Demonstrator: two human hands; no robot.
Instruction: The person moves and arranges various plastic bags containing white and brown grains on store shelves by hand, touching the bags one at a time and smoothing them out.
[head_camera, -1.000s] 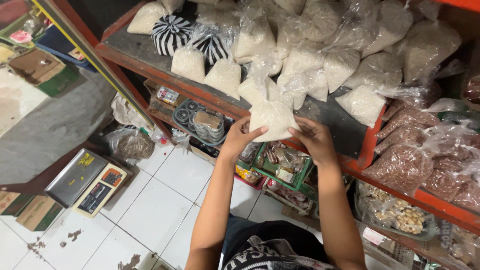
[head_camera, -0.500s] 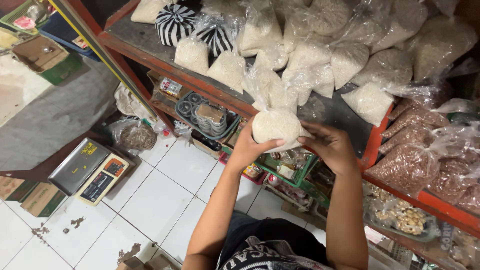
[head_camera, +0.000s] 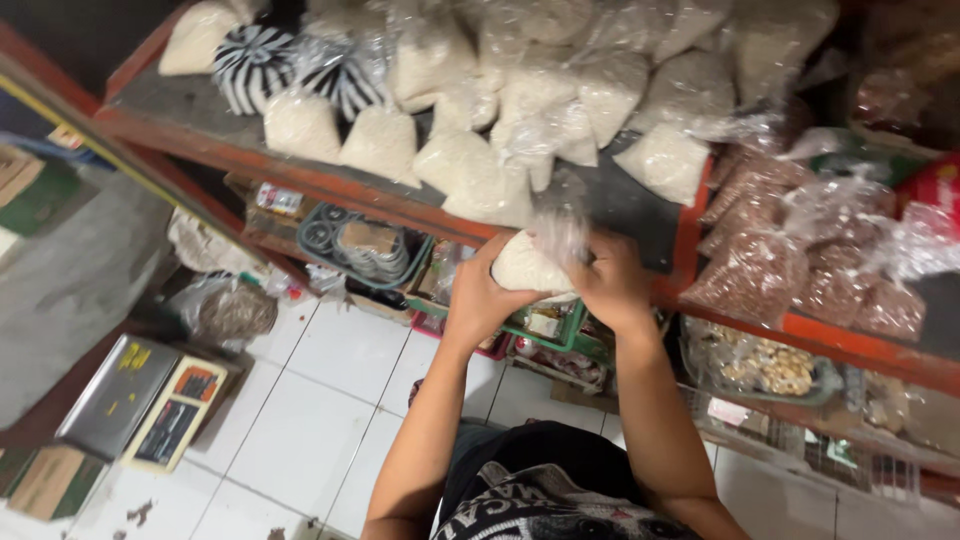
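both hands' fingers (head_camera: 480, 285) pinching a rounded, crinkly clear bag (head_camera: 525, 268) of white grains.

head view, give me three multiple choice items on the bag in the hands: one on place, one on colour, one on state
1. Where is the clear bag of white grains?
A. on the floor tiles
B. in front of the orange shelf's edge
C. on the scale

2. What colour are the grains in the bags at the shelf's right end?
A. reddish brown
B. green
C. blue

3. How is the bag held?
A. left hand alone
B. lying loose
C. between both hands

Answers:
1 B, it sits level with the orange shelf edge.
2 A, the reddish brown bags lie there.
3 C, the left hand cups it while the right hand grips its top.
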